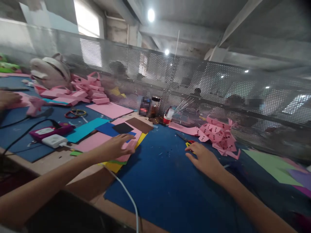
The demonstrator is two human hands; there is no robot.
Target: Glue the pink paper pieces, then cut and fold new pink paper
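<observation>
My left hand (120, 147) lies over a pile of coloured sheets, its fingers and thumb apart and nothing gripped. Under and beside it are a pink sheet (92, 142), a blue sheet (104, 128), a small black piece (122, 127), a brown sheet (138, 124) and a yellow sheet (113, 167). On the right, my right hand (200, 157) is just above the blue mat (157, 181), thumb and fingers apart. At its fingertips are scissors (190, 142) with red and yellow handles; whether the fingers touch them I cannot tell.
Folded pink pieces (89, 89) and dotted pink pieces (216, 132) lie in heaps. A pink glue gun (35, 106), purple power strip (52, 131), white charger (54, 140) and cable (128, 191) are leftward. A red-white cup (167, 119) stands before the perforated screen (155, 74). Another person's hand (8, 98) shows far left.
</observation>
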